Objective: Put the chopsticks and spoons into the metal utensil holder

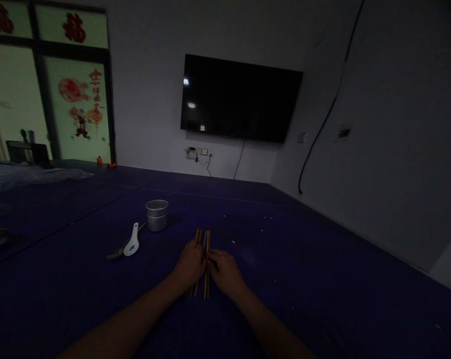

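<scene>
In the head view, your left hand (191, 264) is curled closed over the left-hand group of chopsticks (199, 234), whose far ends poke out past your knuckles. Your right hand (227, 274) has its thumb and fingers drawn in on the other group, just to the right, with a narrow gap between the two groups at their near ends. Both lie roughly lengthwise, near to far, over the dark blue surface (322, 279). Farther off to your left stands a metal cup (157, 222), upright. Just left of it and nearer you, a white spoon (131, 245) overlaps a darker spoon (115, 254).
</scene>
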Action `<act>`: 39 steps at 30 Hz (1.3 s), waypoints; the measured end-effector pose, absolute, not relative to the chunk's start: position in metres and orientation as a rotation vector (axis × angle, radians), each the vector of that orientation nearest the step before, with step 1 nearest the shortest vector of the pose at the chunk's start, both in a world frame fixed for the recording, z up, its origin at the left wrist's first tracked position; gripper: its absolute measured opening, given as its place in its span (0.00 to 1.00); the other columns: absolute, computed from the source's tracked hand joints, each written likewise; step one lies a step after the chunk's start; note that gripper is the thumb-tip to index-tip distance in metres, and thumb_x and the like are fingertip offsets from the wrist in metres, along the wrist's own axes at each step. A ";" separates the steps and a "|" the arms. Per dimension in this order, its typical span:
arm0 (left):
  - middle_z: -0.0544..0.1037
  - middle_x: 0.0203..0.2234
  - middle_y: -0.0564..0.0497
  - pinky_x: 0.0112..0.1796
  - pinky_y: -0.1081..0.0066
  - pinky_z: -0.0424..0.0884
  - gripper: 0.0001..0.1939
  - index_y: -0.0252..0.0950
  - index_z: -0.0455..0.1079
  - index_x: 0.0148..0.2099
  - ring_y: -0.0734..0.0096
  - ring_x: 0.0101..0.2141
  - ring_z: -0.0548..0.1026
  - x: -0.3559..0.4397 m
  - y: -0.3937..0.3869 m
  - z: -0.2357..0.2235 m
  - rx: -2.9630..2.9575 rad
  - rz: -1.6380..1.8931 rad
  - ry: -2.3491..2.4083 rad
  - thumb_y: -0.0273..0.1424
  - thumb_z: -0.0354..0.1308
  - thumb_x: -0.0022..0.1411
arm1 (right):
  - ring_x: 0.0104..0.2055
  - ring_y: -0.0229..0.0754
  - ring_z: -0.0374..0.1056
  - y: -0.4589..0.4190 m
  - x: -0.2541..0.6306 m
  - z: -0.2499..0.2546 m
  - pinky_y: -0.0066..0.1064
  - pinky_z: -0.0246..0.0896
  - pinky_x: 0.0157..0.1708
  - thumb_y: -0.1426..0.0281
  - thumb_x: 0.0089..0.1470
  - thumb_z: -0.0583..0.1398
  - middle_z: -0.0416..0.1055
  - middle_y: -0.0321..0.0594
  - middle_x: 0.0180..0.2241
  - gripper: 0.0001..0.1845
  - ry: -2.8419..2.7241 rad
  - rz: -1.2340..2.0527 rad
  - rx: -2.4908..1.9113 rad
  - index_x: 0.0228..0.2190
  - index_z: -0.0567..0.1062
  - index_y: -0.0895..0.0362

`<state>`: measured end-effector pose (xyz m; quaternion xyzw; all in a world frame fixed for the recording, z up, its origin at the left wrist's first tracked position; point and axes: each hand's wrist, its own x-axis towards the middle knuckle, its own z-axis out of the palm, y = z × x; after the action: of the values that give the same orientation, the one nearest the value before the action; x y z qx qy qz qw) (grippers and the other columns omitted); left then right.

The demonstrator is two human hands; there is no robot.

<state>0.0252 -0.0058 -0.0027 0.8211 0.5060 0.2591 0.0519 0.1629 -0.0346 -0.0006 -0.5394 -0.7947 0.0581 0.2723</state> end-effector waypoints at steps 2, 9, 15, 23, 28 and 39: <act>0.70 0.41 0.40 0.47 0.64 0.63 0.10 0.30 0.68 0.40 0.61 0.43 0.68 0.027 -0.005 -0.004 2.497 0.790 1.552 0.23 0.49 0.55 | 0.51 0.44 0.65 -0.034 0.163 -0.001 0.34 0.55 0.51 0.75 0.54 0.52 0.72 0.42 0.46 0.17 -2.138 0.148 -1.458 0.41 0.76 0.53; 0.69 0.40 0.41 0.48 0.66 0.64 0.11 0.29 0.70 0.37 0.63 0.43 0.68 0.024 -0.006 0.006 2.421 0.930 1.533 0.24 0.47 0.57 | 0.51 0.44 0.65 -0.035 0.163 0.000 0.35 0.55 0.51 0.75 0.55 0.53 0.72 0.43 0.47 0.17 -2.136 0.169 -1.458 0.43 0.76 0.54; 0.70 0.40 0.39 0.50 0.60 0.61 0.11 0.31 0.71 0.31 0.55 0.47 0.65 0.002 -0.005 0.016 2.449 0.849 1.813 0.29 0.49 0.57 | 0.51 0.45 0.65 -0.037 0.162 0.005 0.35 0.56 0.51 0.73 0.55 0.53 0.72 0.42 0.46 0.15 -2.144 0.182 -1.436 0.38 0.78 0.54; 0.68 0.47 0.36 0.54 0.54 0.54 0.13 0.30 0.72 0.39 0.50 0.54 0.59 -0.002 -0.007 0.012 2.543 0.579 1.831 0.30 0.48 0.60 | 0.52 0.45 0.65 -0.039 0.162 0.006 0.36 0.56 0.52 0.73 0.56 0.52 0.72 0.43 0.47 0.15 -2.134 0.179 -1.455 0.39 0.77 0.55; 0.70 0.42 0.40 0.53 0.56 0.56 0.14 0.32 0.71 0.38 0.54 0.51 0.62 -0.002 -0.008 0.011 2.561 0.579 1.783 0.29 0.45 0.62 | 0.51 0.44 0.65 -0.040 0.161 0.008 0.35 0.55 0.51 0.73 0.56 0.53 0.73 0.41 0.46 0.15 -2.130 0.222 -1.450 0.39 0.77 0.53; 0.73 0.39 0.43 0.55 0.56 0.53 0.12 0.34 0.69 0.37 0.59 0.51 0.65 0.010 -0.006 0.004 2.564 0.695 1.507 0.29 0.44 0.63 | 0.51 0.44 0.65 -0.037 0.163 0.003 0.36 0.56 0.51 0.74 0.56 0.52 0.72 0.41 0.48 0.16 -2.133 0.189 -1.437 0.42 0.76 0.53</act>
<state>0.0105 -0.0058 0.0036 0.8388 0.4928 0.2272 0.0436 0.1626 -0.0368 0.0029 -0.5354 -0.7945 0.0703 0.2778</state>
